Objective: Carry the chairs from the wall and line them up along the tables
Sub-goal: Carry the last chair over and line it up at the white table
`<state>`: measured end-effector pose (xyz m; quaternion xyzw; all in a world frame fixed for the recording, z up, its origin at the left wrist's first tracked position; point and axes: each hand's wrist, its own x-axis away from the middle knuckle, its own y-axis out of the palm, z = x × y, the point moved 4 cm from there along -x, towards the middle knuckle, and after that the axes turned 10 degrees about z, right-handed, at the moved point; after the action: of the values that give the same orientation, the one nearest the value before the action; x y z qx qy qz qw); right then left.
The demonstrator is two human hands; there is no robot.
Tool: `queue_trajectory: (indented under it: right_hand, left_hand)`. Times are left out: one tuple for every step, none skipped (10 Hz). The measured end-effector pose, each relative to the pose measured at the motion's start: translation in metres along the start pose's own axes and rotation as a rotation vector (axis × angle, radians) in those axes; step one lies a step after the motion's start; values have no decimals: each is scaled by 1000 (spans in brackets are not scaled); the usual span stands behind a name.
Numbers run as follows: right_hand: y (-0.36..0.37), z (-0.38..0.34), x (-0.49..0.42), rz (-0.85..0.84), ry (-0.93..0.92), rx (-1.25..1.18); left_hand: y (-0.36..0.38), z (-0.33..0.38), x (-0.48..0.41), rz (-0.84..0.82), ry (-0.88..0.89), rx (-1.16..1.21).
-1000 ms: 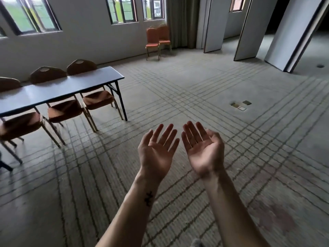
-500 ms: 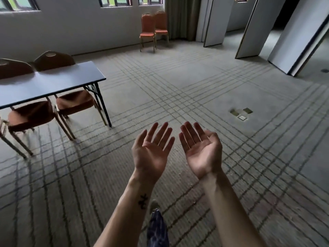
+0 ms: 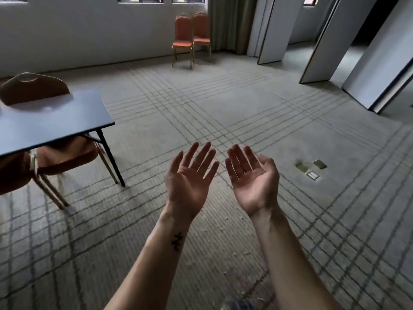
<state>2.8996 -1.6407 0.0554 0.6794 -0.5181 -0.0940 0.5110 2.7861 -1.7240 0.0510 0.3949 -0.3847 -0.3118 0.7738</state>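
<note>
Holding both palms up over the grid-lined carpet [image 3: 223, 104]: left hand [image 3: 190, 182] and right hand [image 3: 252, 182] side by side, not touching, fingers straight and slightly spread, nothing in either. Two orange banquet chairs [image 3: 183, 30] stand together at the far wall beside a curtain [image 3: 225, 23] (well apart from the hands). Folding table [image 3: 55, 121] at left, a brown chair [image 3: 67, 153] tucked under its near end. Small tattoo [image 3: 177, 241] on the left forearm. Floor outlet plates [image 3: 310, 168] lie right of the right hand.
</note>
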Motion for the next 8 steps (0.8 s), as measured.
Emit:
queue_trajectory:
  right_hand:
    - [15,-3,-88,26,30,-1]
    - [39,-4,-187,40,74,-28]
    - [71,-7,-271,22,129,-32]
    - [120,-21,-347,-11,148,-23]
    - [171,-34,-421,-49,153,11]
    - [214,-35,-486,-100,182,30]
    - [246,-25,-557,-113,210,47]
    - [273,-12,-643,-70,215,57]
  left_hand:
    - [7,5,-83,27,-5,26]
    - [25,10,-178,81,15,25]
    - [56,20,-260,100,23,7]
    - [95,42,-334,108,74,26]
    - [123,64,-400,130,109,53]
    - [143,92,-463,116,166,64]
    - [152,122,-540,141,186,58]
    - [157,152,-629,153,193,81]
